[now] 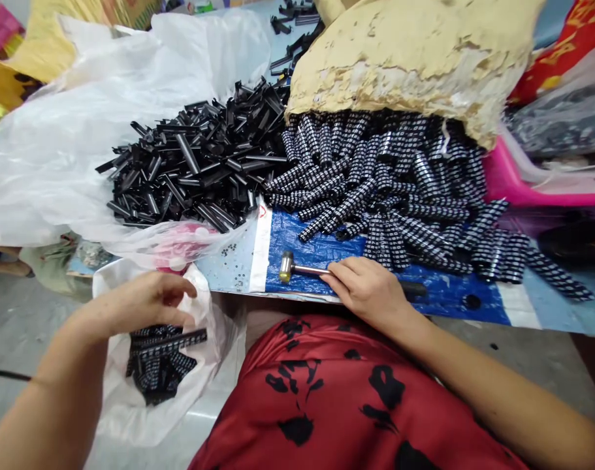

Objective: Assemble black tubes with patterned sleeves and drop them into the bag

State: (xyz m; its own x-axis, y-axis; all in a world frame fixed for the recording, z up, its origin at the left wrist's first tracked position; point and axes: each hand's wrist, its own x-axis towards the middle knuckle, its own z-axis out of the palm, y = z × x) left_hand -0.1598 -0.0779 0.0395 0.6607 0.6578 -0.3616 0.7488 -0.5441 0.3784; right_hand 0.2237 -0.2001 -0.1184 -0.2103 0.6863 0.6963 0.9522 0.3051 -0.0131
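Observation:
My left hand (155, 301) hangs over a white plastic bag (206, 352) at lower left, fingers curled but apart, nothing visible in them. Just beneath it, in the bag, lie several black patterned strips (167, 365), one across the top of the heap. At the table's front edge my right hand (368, 287) is closed round the shaft of a small hammer (309, 269). The hammer's head points left, and its dark handle end shows beyond the wrist. It rests on a blue sheet (307, 230).
Plain black curved parts (189, 163) are heaped on a white plastic sheet (57, 156). Black-and-white patterned tubes (395, 189) spill from a torn yellow sack (405, 59) beside a pink bin (537, 194). Tiny dark rings (231, 249) dot the light-blue tabletop (219, 271).

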